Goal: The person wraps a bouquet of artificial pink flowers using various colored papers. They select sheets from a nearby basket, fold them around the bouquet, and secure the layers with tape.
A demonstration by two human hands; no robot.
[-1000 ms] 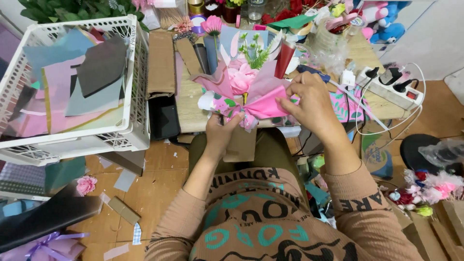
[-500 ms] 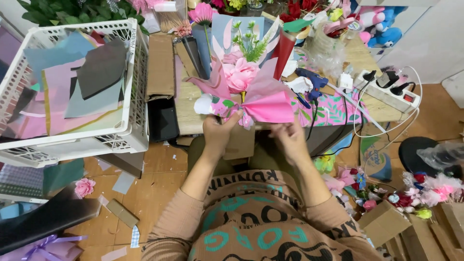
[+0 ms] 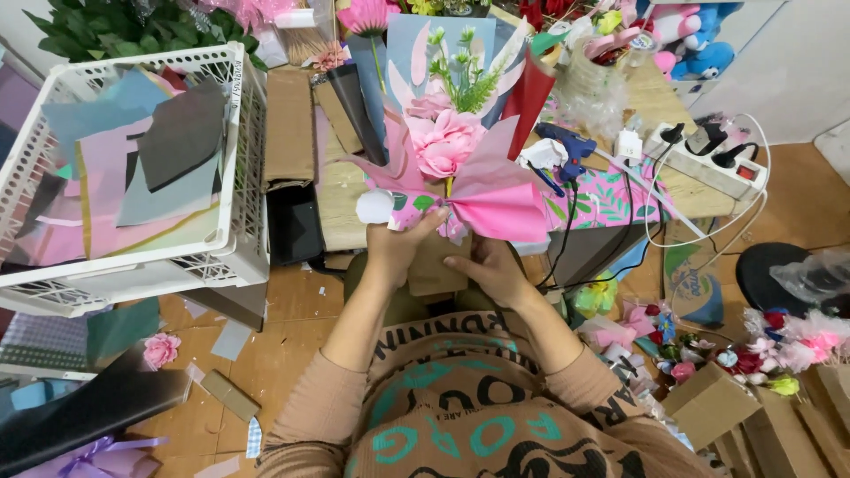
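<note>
Bouquet [image 3: 452,181] lifted higher; left hand [image 3: 396,248] fingers grip wrap, right hand [image 3: 492,268] supports stem.

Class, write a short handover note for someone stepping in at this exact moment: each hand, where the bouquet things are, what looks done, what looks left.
Left hand: gripping the bouquet at its gathered neck.
Right hand: on the brown paper below the neck, beside the left hand.
Bouquet: pink flowers and green sprigs in pink wrapping paper, held upright over the lap.
Nearby: blue glue gun on the table behind; white crate of paper sheets to the left.
Done: flowers gathered, pink wrap fanned out.
Left: no ribbon or tie shows at the neck; the brown paper looks not yet finished.
</note>
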